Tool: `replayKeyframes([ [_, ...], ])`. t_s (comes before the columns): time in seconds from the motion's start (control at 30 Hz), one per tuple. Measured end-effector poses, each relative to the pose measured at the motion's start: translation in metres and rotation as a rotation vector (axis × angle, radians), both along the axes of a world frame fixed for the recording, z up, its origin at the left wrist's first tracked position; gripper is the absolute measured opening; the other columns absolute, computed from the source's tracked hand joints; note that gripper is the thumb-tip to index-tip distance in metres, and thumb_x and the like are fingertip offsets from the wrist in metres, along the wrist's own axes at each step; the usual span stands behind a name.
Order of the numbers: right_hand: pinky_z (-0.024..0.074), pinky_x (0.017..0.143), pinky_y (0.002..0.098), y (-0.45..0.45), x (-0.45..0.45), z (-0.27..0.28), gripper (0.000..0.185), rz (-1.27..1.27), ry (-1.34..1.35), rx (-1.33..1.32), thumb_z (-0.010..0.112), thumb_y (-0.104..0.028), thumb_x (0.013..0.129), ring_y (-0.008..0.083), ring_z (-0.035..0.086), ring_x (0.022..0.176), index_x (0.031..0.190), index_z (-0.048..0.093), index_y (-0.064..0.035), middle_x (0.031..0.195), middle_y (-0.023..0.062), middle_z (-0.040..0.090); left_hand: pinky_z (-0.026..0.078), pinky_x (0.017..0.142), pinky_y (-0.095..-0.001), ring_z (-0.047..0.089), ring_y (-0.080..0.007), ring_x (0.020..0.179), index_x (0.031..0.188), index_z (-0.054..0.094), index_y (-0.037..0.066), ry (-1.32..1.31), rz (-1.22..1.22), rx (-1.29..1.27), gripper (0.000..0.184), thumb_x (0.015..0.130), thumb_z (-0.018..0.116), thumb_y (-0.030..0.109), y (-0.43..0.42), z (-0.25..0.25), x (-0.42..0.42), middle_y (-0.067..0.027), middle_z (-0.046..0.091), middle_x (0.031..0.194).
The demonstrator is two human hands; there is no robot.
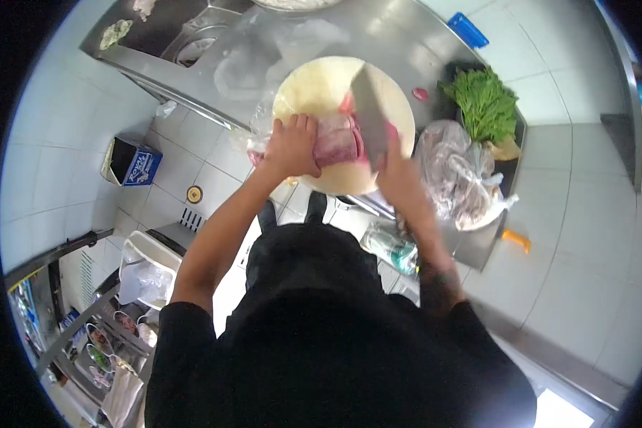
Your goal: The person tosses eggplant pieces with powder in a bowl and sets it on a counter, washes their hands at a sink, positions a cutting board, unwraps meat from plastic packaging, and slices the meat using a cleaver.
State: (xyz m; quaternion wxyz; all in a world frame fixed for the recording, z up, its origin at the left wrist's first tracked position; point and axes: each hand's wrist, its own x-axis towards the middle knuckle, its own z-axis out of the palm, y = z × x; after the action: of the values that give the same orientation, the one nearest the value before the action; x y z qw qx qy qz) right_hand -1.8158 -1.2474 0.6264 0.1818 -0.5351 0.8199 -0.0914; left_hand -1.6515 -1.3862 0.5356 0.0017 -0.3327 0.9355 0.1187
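Observation:
A block of red meat point(335, 140) lies across the round cutting board point(314, 75), with clear plastic wrap around its left end. My left hand point(292, 146) presses on the meat from above, fingers together, gripping its left part. My right hand point(399, 175) is closed around the handle of a cleaver point(369, 103), blurred by motion. The wide blade stands just right of the meat's cut end, over the board. A cut slice shows at that end, and pink meat is partly hidden behind the blade.
Right of the board are plastic bags point(453, 171) and leafy greens point(485, 103). A meat scrap point(420, 93) lies on the steel counter point(396, 32). At the upper left is a sink point(200, 36); a blue box point(141, 165) stands on the floor.

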Motion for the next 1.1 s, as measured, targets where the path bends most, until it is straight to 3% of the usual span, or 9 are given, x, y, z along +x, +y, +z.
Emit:
replayKeyframes([
  [0.1, 0.0472, 0.059, 0.0552, -0.016, 0.014, 0.092, 0.034, -0.160, 0.013, -0.503, 0.051, -0.010, 0.093, 0.0504, 0.061, 0.069, 0.120, 0.036, 0.0020, 0.077, 0.0331, 0.060, 0.044, 0.089, -0.0467, 0.054, -0.0274, 0.110, 0.119, 0.050, 0.002, 0.002, 0.005, 0.008, 0.092, 0.048, 0.085, 0.049, -0.001, 0.003, 0.000, -0.0126, 0.055, 0.112],
  [0.23, 0.0492, 0.062, 0.0505, -0.016, 0.021, 0.040, 0.033, -0.286, 0.134, -1.028, 0.053, -0.016, 0.095, 0.0447, 0.060, 0.061, 0.108, 0.039, 0.0105, 0.076, 0.0318, 0.060, 0.044, 0.089, -0.0474, 0.053, -0.0272, 0.111, 0.119, 0.049, 0.002, -0.020, 0.016, 0.016, 0.092, 0.049, 0.085, 0.049, 0.000, 0.006, 0.000, -0.0125, 0.055, 0.112],
  [0.3, 0.0461, 0.068, 0.0600, 0.017, 0.009, -0.060, 0.037, -0.022, 0.128, -0.038, 0.051, -0.010, 0.090, 0.0538, 0.059, 0.071, 0.118, 0.030, 0.0025, 0.079, 0.0313, 0.062, 0.044, 0.090, -0.0479, 0.053, -0.0272, 0.112, 0.119, 0.049, 0.002, -0.016, 0.019, 0.043, 0.093, 0.048, 0.085, 0.049, -0.001, 0.007, 0.000, -0.0128, 0.055, 0.112],
  [0.33, 0.0437, 0.069, 0.0628, 0.026, 0.011, -0.083, 0.042, -0.126, -0.092, 0.069, 0.049, -0.007, 0.088, 0.0562, 0.058, 0.079, 0.124, 0.031, 0.0042, 0.081, 0.0366, 0.060, 0.044, 0.090, -0.0479, 0.053, -0.0272, 0.112, 0.119, 0.049, 0.002, -0.016, 0.016, 0.042, 0.093, 0.048, 0.085, 0.049, 0.001, 0.005, 0.001, -0.0128, 0.055, 0.112],
  [0.47, 0.0465, 0.073, 0.0616, 0.001, 0.000, -0.012, 0.033, -0.064, -0.032, 0.030, 0.051, -0.005, 0.086, 0.0565, 0.058, 0.076, 0.114, 0.033, -0.0003, 0.078, 0.0359, 0.060, 0.044, 0.090, -0.0484, 0.053, -0.0272, 0.111, 0.119, 0.050, 0.002, 0.013, -0.011, 0.012, 0.093, 0.048, 0.085, 0.049, 0.001, -0.005, 0.002, -0.0129, 0.055, 0.113],
  [0.6, 0.0490, 0.061, 0.0525, -0.017, 0.019, 0.110, 0.027, -0.216, -0.053, -0.523, 0.052, -0.015, 0.095, 0.0507, 0.061, 0.073, 0.110, 0.035, 0.0000, 0.080, 0.0355, 0.060, 0.043, 0.092, -0.0494, 0.053, -0.0271, 0.113, 0.119, 0.049, 0.002, -0.015, 0.005, 0.043, 0.093, 0.048, 0.086, 0.049, -0.001, 0.005, 0.000, -0.0125, 0.055, 0.115],
  [0.7, 0.0481, 0.057, 0.0501, -0.018, 0.016, 0.050, 0.031, -0.213, 0.188, -0.964, 0.053, -0.019, 0.096, 0.0476, 0.062, 0.066, 0.109, 0.036, 0.0025, 0.073, 0.0317, 0.061, 0.042, 0.091, -0.0469, 0.054, -0.0307, 0.110, 0.118, 0.050, 0.003, 0.049, 0.011, 0.044, 0.088, 0.049, 0.085, 0.045, 0.000, 0.002, 0.001, -0.0157, 0.055, 0.113],
  [0.8, 0.0441, 0.075, 0.0608, 0.027, 0.019, -0.072, 0.037, -0.150, -0.042, 0.064, 0.048, -0.008, 0.089, 0.0562, 0.058, 0.081, 0.119, 0.031, 0.0033, 0.085, 0.0361, 0.060, 0.042, 0.092, -0.0480, 0.052, -0.0275, 0.114, 0.120, 0.049, 0.002, -0.010, 0.017, 0.061, 0.094, 0.047, 0.086, 0.049, -0.001, 0.004, 0.000, -0.0129, 0.055, 0.115],
  [1.1, 0.0452, 0.067, 0.0622, 0.084, 0.012, -0.049, 0.042, 0.060, -0.113, 0.191, 0.048, -0.012, 0.092, 0.0566, 0.058, 0.077, 0.124, 0.026, 0.0022, 0.077, 0.0379, 0.059, 0.042, 0.092, -0.0491, 0.053, -0.0280, 0.114, 0.122, 0.048, 0.002, 0.009, 0.030, 0.066, 0.094, 0.048, 0.087, 0.046, 0.000, 0.003, -0.002, -0.0135, 0.056, 0.116],
])
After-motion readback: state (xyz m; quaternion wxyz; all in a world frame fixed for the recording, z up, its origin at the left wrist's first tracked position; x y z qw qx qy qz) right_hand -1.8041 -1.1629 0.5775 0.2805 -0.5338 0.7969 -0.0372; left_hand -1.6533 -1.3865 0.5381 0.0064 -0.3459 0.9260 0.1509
